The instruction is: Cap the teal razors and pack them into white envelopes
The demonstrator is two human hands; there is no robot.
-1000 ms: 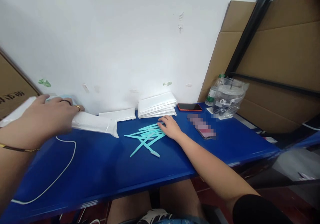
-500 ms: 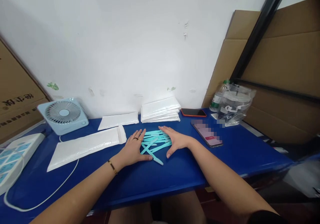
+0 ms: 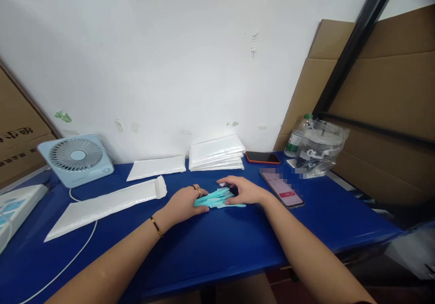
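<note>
Turquoise sticks (image 3: 214, 199) lie bundled between our left hand (image 3: 183, 204) and right hand (image 3: 247, 190), near the middle of the blue worktop (image 3: 207, 249). Our left is closed round one end, thumb in front, fingers behind; our right arches at the other, thumb against the sticks and forefinger apart from it, and we cannot tell whether it pinches any. We seem to be gathering the bundle together. Next, we judge, the ends want evening up, with the stick jutting out at the right tucked in. A white packet (image 3: 108, 207) lies flat beside our left hand.
</note>
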